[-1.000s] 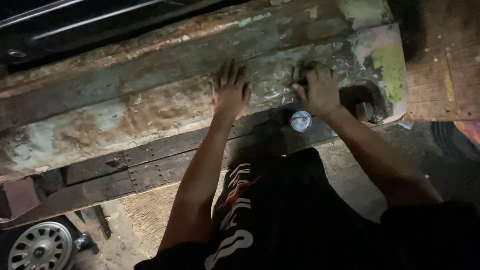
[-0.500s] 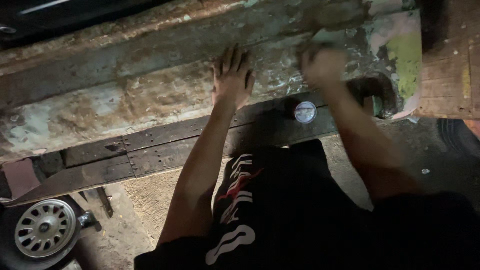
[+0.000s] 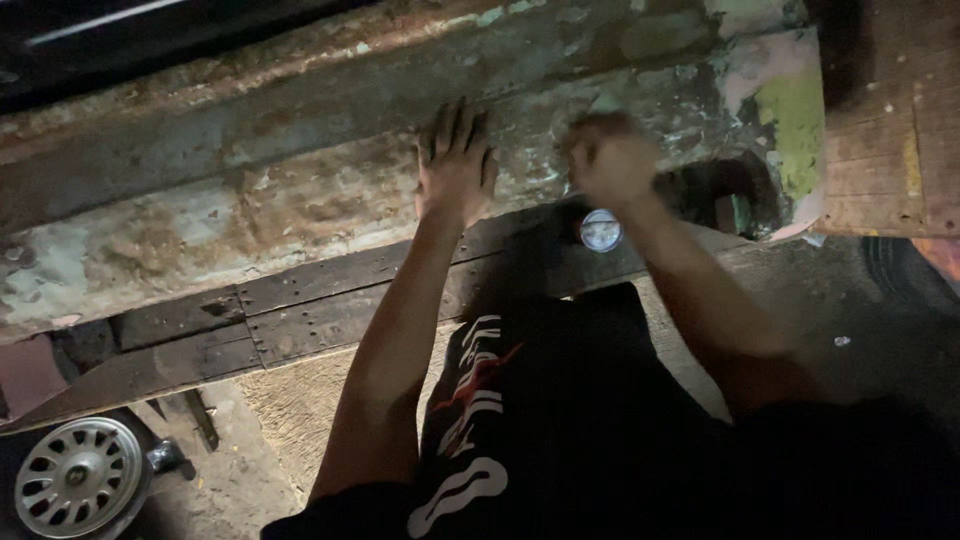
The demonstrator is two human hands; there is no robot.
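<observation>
My left hand [image 3: 455,160] lies flat, fingers spread, on a long rusty metal panel [image 3: 250,200] with flaking green and white paint. My right hand [image 3: 610,160] is curled into a fist against the same panel, a little to the right, and is blurred by motion. Whether anything is inside the fist is hidden. Just below the right wrist a small round silvery tin [image 3: 601,230] rests on a dark riveted plank [image 3: 330,300] along the panel's lower edge.
A dark hole [image 3: 725,190] opens in the panel right of my fist. A wooden board [image 3: 890,120] stands at the far right, with a tyre [image 3: 905,265] below it. A spoked wheel [image 3: 75,478] lies at bottom left. My black printed shirt fills the foreground.
My right fist has moved up the panel and come back, ending slightly closer to my left hand. The left hand has stayed flat in the same place.
</observation>
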